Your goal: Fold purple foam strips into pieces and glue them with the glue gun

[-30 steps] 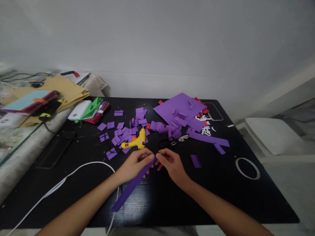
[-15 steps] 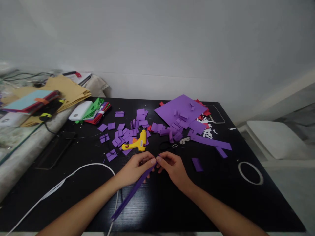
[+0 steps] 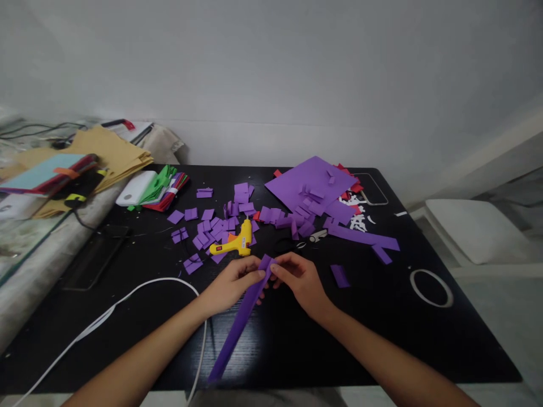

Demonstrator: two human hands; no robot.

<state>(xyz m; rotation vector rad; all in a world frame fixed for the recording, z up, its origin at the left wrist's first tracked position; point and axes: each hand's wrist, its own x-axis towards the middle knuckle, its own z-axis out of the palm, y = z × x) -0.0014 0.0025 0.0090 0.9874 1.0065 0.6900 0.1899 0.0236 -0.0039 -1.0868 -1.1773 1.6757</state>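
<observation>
Between my two hands is a long strip of purple paper [image 3: 240, 322], slanting down toward the table's near edge. My left hand [image 3: 237, 282] pinches it close to the upper end, thumb on top. My right hand [image 3: 299, 280] grips the same end from the other side with thumb and fingers. A crease or fold line runs along the strip. Just beyond my left hand lies a yellow glue gun [image 3: 235, 242]. A pair of scissors [image 3: 316, 236], with black showing at one end, rests beyond my right hand.
Many small folded purple pieces [image 3: 207, 226] lie scattered past my hands. A large purple sheet [image 3: 297, 178] sits over red and white scraps. A white cable [image 3: 139, 285] curves across the left. Stacked coloured paper [image 3: 169, 192] stands at the back left.
The purple strip has turned, so more of its flat face shows and its upper end sticks up between my hands. Its lower end has swung right. Both hands keep their pinch.
</observation>
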